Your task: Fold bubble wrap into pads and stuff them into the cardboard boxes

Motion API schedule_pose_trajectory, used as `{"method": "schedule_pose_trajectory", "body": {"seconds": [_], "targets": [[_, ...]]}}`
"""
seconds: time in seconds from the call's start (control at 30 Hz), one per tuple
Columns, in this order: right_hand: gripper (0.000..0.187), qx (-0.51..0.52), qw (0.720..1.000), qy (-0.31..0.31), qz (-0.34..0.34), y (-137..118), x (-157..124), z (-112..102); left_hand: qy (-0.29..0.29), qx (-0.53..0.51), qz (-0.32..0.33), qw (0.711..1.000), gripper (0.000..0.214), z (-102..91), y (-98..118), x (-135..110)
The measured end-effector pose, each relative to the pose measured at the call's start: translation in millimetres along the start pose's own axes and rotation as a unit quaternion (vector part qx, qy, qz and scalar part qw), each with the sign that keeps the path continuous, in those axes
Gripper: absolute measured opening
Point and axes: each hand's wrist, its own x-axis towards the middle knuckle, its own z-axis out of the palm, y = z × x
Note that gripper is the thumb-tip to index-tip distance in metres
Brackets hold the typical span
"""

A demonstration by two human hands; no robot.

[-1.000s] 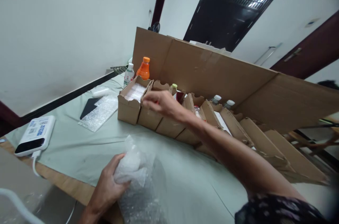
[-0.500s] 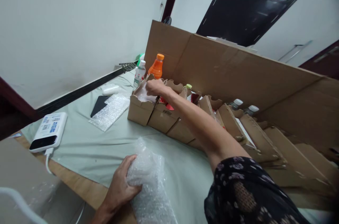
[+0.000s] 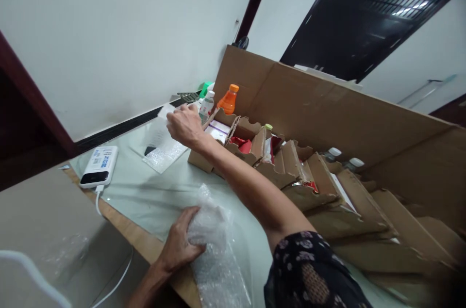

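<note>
My left hand (image 3: 178, 247) is closed round the top of a bubble-wrap bundle (image 3: 214, 259) standing on the table's near edge. My right hand (image 3: 185, 126) reaches far out, just left of the first cardboard box (image 3: 204, 160) in a row of open boxes. Its fingers are pinched on a thin, pale see-through sheet (image 3: 158, 128) held above the table. The first box holds a white packet (image 3: 217, 129); the box beside it holds something red (image 3: 243, 145).
A tall cardboard wall (image 3: 327, 109) stands behind the boxes. An orange bottle (image 3: 228, 99) and a small clear bottle (image 3: 207, 104) stand at the far end. A flat bubble-wrap piece (image 3: 165, 152) and a white power bank (image 3: 99, 167) with its cable lie left on the pale green cloth.
My right hand has moved from the first box leftward and up, drawing out a thin pale sheet. My left hand has kept its hold on the bubble-wrap bundle. The view has swung left.
</note>
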Motion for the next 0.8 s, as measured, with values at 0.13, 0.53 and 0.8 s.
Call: {"method": "schedule_pose_trajectory", "body": {"seconds": [0.13,0.53,0.8], "targets": [[0.021,0.011,0.995,-0.096,0.001,5.6,8.4,38.5,-0.005,-0.003,-0.001,1.0,0.065,-0.2,3.1,1.7],[0.017,0.335,0.92,0.067,0.193,29.2,-240.9,40.1,0.119,-0.097,-0.175,0.973,0.058,-67.8,36.0,16.2],[0.02,0.356,0.89,0.098,0.267,-8.4,-286.7,127.6,0.114,0.271,-0.048,0.955,0.069,-172.6,53.6,119.5]]}}
